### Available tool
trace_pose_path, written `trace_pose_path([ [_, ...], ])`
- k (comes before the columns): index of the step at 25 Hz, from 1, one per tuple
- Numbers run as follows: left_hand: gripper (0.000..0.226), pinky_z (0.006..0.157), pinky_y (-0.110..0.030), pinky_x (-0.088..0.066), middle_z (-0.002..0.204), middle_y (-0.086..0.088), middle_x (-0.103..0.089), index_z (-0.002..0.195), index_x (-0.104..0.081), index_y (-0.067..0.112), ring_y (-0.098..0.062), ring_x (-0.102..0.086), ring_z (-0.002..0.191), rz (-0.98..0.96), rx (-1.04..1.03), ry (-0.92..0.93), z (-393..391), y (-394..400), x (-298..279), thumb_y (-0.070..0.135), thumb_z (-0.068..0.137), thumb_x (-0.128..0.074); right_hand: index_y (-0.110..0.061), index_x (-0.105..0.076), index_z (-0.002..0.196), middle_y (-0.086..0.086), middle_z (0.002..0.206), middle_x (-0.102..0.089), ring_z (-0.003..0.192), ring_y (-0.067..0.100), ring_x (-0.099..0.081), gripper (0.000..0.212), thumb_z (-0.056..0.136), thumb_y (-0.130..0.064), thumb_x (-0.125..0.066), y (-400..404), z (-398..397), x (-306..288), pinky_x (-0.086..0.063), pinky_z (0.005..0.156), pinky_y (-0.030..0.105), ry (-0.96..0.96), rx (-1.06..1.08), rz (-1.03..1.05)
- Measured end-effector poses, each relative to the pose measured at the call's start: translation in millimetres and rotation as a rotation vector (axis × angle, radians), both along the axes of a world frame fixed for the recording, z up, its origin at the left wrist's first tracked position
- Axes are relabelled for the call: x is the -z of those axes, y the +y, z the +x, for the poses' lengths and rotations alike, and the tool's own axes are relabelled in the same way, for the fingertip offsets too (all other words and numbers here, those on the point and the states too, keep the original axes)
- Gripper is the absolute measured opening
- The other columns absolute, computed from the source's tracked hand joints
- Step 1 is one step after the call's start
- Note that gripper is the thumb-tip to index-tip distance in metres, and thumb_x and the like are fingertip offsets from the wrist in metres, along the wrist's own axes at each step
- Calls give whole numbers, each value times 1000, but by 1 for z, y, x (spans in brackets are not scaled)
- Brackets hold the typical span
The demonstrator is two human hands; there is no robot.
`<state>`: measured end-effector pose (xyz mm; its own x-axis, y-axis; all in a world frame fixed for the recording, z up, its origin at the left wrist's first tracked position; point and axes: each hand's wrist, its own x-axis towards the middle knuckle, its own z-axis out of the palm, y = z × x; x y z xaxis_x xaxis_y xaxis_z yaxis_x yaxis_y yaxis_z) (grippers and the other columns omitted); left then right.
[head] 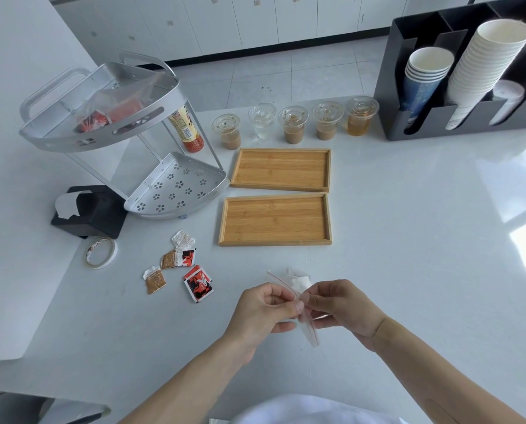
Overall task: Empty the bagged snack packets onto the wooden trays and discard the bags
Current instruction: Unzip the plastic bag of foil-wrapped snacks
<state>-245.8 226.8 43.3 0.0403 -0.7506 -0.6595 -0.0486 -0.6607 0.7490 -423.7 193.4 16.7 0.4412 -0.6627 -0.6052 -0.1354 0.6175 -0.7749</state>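
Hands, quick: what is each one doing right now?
Left hand: fingers shut, pinching the clear zip bag.
Right hand: fingers shut, pinching the same bag.

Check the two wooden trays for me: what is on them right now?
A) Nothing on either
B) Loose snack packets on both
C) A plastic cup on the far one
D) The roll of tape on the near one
A: the far wooden tray and the near wooden tray both show bare wood, while the snack packets lie on the counter to their left.
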Motion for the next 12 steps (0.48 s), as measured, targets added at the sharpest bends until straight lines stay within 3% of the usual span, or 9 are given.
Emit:
trace_pose_path([
  [7,23,62,-27,-59,74,-4,-71,85,-70,5,-12,-69,67,9,4,-97,-3,-1,-5,19,75,-84,0,-73,92,4,75,-70,72,11,-64,14,92,-9,-61,1,7,-1,-48,61,22,46,-9,-21],
  [12,18,59,-28,-57,73,-4,-70,85,-69,-1,-13,-65,64,51,152,-143,-1,-3,-9,17,86,-66,0,-71,89,0,72,-68,69,10,-63,21,93,-18,-61,3,10,-6,-49,58,22,131,-45,-139],
])
